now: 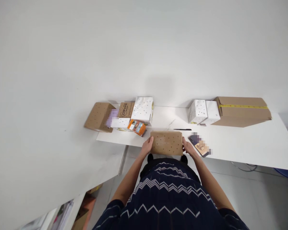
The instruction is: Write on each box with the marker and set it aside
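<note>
Between my two hands is a brown cardboard box (166, 143) with small dark spots, at the front edge of the white table (235, 140). My left hand (147, 146) grips its left end, thumb on top. At the right end, my right hand (187, 147) has its fingers against the side. A black pen (182, 129) lies just beyond the box. Close to my right hand rests a dark phone-like item (199, 145), partly pixelated. An orange printed box (136, 127) sits beyond my left hand, tilted against a white box.
Against the wall at left stand a brown spotted carton (98, 116), a brown printed box (126, 109) and a white spotted box (142, 110). Farther right are white boxes (198, 111) and a large carton (242, 111) with yellow tape. A cable (244, 168) hangs below the table.
</note>
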